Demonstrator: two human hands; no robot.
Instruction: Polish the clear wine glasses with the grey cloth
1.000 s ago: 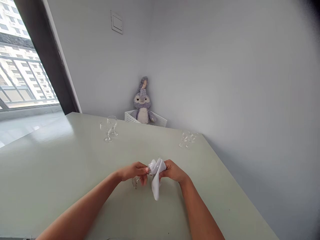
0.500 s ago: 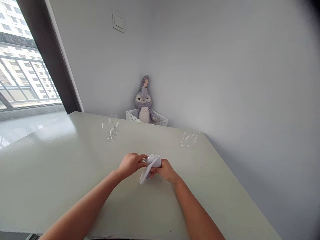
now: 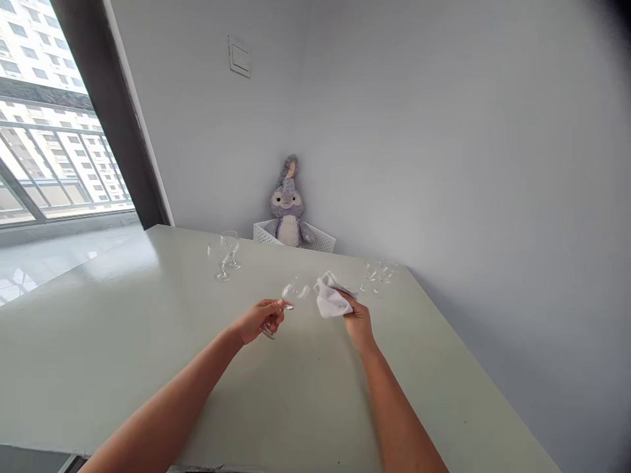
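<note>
My left hand (image 3: 262, 320) is closed round the stem of a clear stemmed glass (image 3: 296, 289), which tilts with its bowl up and to the right and its foot below my fingers. In my right hand (image 3: 359, 323) a crumpled white cloth (image 3: 331, 297) is gripped, a short way right of the bowl and apart from it. Both hands are above the middle of the pale table (image 3: 296, 407).
Two stemmed glasses (image 3: 223, 263) stand at the back left of the table. More clear glasses (image 3: 373, 270) are at the back right, near the edge. A plush toy (image 3: 287, 207) sits in a white basket (image 3: 323, 242) by the wall corner.
My hands have moved apart. The cloth has come away from the glass and gone right and up with my right hand, while my left hand keeps the glass, its bowl now uncovered.
</note>
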